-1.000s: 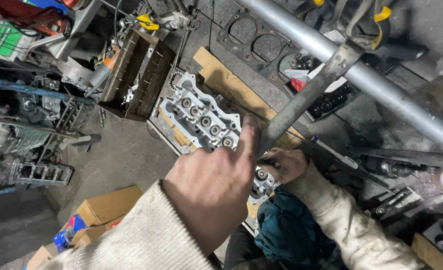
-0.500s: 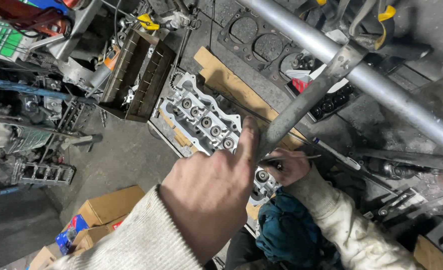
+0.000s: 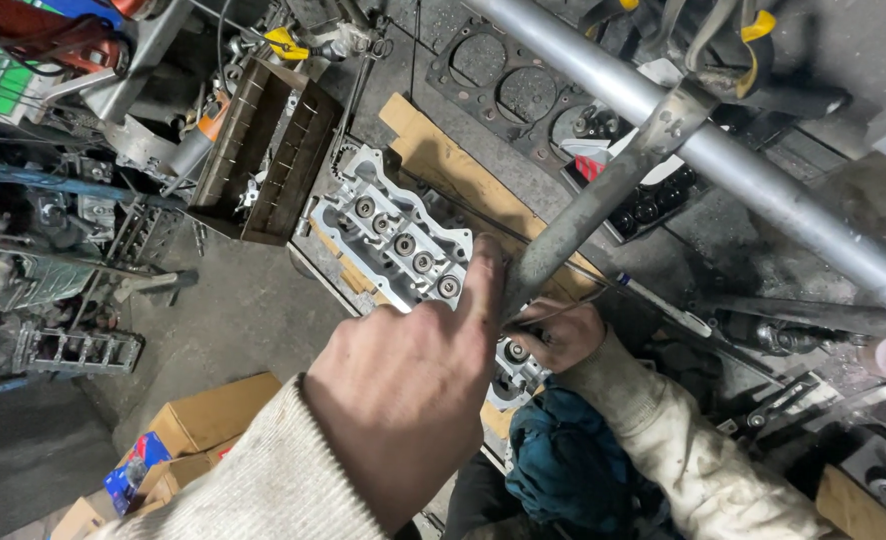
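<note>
Two hands at a grey lever arm above a cylinder head.

Left hand (image 3: 403,400) large in the lower centre of the frame, cream knitted sleeve behind it, fingers curled, one finger stretched up along the lower end of the grey lever arm (image 3: 588,215) and touching it; grip on the bar hidden behind the hand, so cannot tell how far closed; right hand (image 3: 553,335) just right of it, in a soiled pale sleeve, fingers closed around a thin wire (image 3: 573,305) beside the lever's lower end; cylinder head (image 3: 393,240) lying at frame centre on a strip of cardboard (image 3: 443,165), its lower part covered by the hands; round steel tube (image 3: 763,185) crossing the upper right; black head gasket (image 3: 508,90) at upper centre; rusty slotted crate (image 3: 263,150) at upper left; cardboard boxes (image 3: 213,415) at lower left; dark blue cloth (image 3: 563,465) under the right wrist.
</note>
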